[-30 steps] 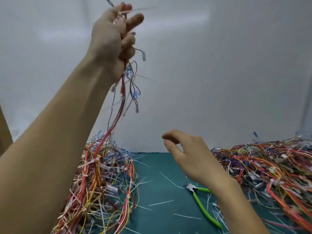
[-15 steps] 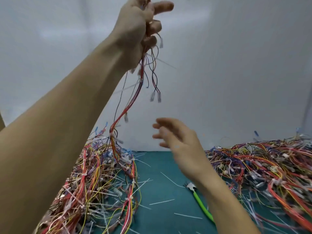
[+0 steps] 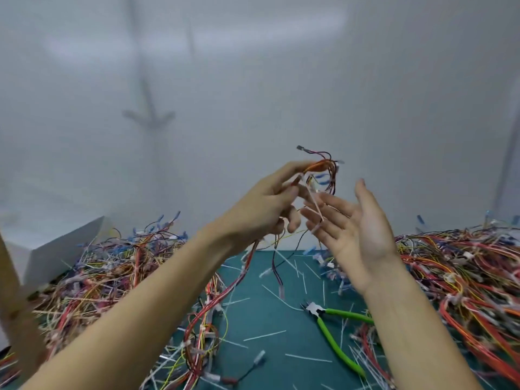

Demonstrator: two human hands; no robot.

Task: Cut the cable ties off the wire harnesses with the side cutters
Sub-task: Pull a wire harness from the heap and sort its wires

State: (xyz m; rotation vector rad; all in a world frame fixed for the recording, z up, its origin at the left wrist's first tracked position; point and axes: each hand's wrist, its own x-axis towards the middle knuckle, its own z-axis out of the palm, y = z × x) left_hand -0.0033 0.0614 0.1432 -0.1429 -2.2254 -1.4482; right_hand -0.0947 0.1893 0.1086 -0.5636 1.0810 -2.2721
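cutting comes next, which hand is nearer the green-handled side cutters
Right. The right hand is raised above the green-handled metal side cutters; the left hand, gripping a multicoloured wire harness, is farther left.

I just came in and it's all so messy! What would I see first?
Two big piles of colourful wires, the left pile and the right pile, heap up on either side of the teal mat. In the middle, up in the air, the left hand grips a wire harness, with the open right hand beside it. Green-handled side cutters lie on the mat by the right forearm.
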